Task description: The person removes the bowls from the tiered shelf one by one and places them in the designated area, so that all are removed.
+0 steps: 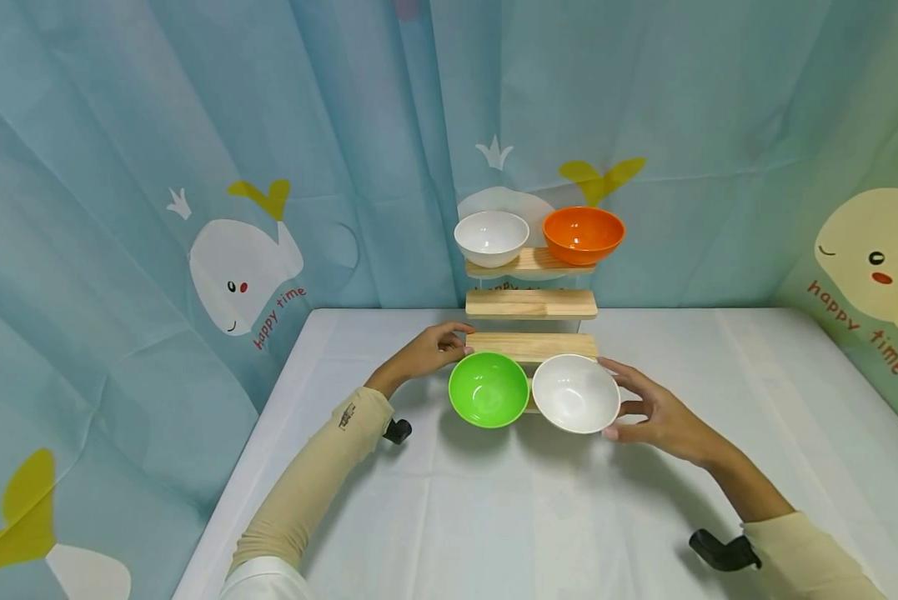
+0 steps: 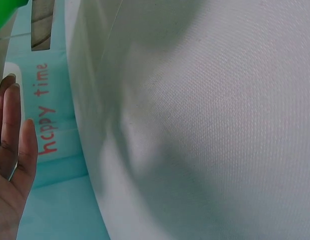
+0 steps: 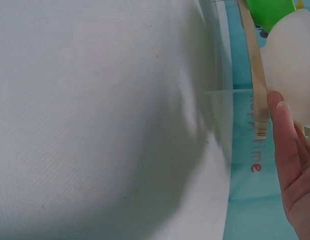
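A green bowl and a white bowl stand side by side on the lowest step of a wooden tiered rack. My left hand is at the rack's left end, fingertips close to the third step and the green bowl's rim. In the left wrist view its fingers look extended, with nothing held. On the other side, my right hand spreads its fingers along the white bowl's right side. The right wrist view shows a fingertip against the white bowl's wall, beside the step's wooden end.
Another white bowl and an orange bowl rest on the top step. The second step bears no bowl. Behind the white-covered table hangs a blue curtain with whale prints.
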The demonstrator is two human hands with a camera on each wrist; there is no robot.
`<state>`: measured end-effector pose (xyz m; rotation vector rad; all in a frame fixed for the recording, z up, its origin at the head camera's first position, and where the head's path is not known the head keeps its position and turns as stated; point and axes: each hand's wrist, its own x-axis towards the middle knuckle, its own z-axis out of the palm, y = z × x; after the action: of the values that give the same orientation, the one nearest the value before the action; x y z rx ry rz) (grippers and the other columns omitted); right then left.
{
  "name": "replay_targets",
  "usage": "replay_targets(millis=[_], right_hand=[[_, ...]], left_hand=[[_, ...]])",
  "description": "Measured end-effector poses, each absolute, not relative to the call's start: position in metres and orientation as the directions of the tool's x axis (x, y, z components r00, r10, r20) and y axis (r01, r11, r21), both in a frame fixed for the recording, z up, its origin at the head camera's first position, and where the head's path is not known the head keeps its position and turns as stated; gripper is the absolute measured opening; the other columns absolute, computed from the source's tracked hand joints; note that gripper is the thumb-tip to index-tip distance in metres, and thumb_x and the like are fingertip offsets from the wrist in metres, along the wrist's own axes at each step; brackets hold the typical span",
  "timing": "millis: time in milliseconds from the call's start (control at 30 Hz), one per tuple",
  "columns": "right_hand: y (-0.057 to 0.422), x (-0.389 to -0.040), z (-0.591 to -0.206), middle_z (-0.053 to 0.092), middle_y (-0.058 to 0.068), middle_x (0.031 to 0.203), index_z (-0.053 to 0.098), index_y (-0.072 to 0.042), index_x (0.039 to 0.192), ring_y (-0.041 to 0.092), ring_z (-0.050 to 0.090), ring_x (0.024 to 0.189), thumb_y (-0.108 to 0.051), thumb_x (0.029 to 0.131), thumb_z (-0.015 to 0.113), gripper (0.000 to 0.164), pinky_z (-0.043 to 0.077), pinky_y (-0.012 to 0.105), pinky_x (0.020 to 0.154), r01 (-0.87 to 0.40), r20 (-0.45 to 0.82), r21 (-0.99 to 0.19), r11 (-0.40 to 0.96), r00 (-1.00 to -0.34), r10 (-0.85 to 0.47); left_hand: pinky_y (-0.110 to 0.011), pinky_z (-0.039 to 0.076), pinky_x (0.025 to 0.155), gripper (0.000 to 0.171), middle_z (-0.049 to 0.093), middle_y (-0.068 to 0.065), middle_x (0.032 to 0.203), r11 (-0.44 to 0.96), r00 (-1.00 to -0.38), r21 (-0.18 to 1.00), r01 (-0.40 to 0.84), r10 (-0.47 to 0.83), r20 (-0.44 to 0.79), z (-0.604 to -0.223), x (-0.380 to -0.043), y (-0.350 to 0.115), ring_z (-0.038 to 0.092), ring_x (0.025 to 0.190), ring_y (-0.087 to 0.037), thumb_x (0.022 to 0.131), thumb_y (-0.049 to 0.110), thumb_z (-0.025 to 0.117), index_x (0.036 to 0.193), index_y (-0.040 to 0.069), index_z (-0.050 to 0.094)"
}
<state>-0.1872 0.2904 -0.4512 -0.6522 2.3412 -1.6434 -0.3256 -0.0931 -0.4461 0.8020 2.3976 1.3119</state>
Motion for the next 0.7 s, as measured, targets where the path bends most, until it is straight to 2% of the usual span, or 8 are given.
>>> replay_targets(millis=[133, 367, 500, 600, 700], right_hand=[[0.29, -0.189, -0.4534, 0.028, 0.03, 0.153, 0.019, -0.017, 0.162, 0.015, 0.07, 0.104, 0.001, 0.081, 0.079, 0.102, 0.058, 0.034, 0.078, -0.236, 0.076, -0.932, 0.274, -0.869, -0.488], [0.2881, -0.1913, -0.4554, 0.032, 0.0, 0.151, 0.023, -0.016, 0.161, 0.008, 0.067, 0.109, 0.001, 0.082, 0.079, 0.098, 0.059, 0.035, 0.077, -0.221, 0.064, -0.939, 0.264, -0.866, -0.496], [0.2858, -0.1922, -0.4552, 0.031, 0.009, 0.152, 0.023, -0.016, 0.161, 0.011, 0.066, 0.11, -0.001, 0.082, 0.08, 0.098, 0.06, 0.036, 0.077, -0.213, 0.054, -0.937, 0.275, -0.871, -0.489], [0.2834, -0.192, -0.4544, 0.029, 0.018, 0.153, 0.025, -0.016, 0.16, 0.023, 0.068, 0.108, -0.003, 0.082, 0.081, 0.097, 0.06, 0.036, 0.076, -0.21, 0.048, -0.932, 0.295, -0.88, -0.472], [0.2813, -0.192, -0.454, 0.029, 0.022, 0.153, 0.026, -0.015, 0.159, 0.033, 0.067, 0.104, -0.005, 0.082, 0.082, 0.096, 0.06, 0.036, 0.075, -0.21, 0.048, -0.926, 0.313, -0.89, -0.454]], left_hand=[[-0.034, 0.053, 0.087, 0.044, 0.071, -0.01, 0.112, 0.427, -0.8, 0.845, 0.323, 0.599, 0.004, -0.4468, -0.3272, -0.0934, 0.068, 0.102, -0.019, 0.101, 0.029, 0.062, 0.141, 0.014, 0.055], [-0.033, 0.054, 0.086, 0.043, 0.071, -0.011, 0.112, 0.411, -0.794, 0.853, 0.321, 0.608, 0.005, -0.4466, -0.3278, -0.0945, 0.068, 0.101, -0.019, 0.102, 0.029, 0.061, 0.141, 0.013, 0.055], [-0.034, 0.054, 0.087, 0.043, 0.071, -0.011, 0.112, 0.407, -0.793, 0.855, 0.321, 0.609, 0.008, -0.4469, -0.3274, -0.0952, 0.068, 0.101, -0.019, 0.102, 0.028, 0.061, 0.141, 0.013, 0.054], [-0.034, 0.054, 0.088, 0.043, 0.071, -0.012, 0.112, 0.403, -0.791, 0.857, 0.321, 0.611, 0.008, -0.4466, -0.3268, -0.095, 0.069, 0.102, -0.02, 0.102, 0.027, 0.061, 0.142, 0.012, 0.054], [-0.034, 0.054, 0.089, 0.043, 0.071, -0.013, 0.113, 0.401, -0.786, 0.857, 0.323, 0.618, 0.007, -0.4466, -0.3266, -0.095, 0.068, 0.104, -0.022, 0.103, 0.026, 0.06, 0.143, 0.011, 0.053]])
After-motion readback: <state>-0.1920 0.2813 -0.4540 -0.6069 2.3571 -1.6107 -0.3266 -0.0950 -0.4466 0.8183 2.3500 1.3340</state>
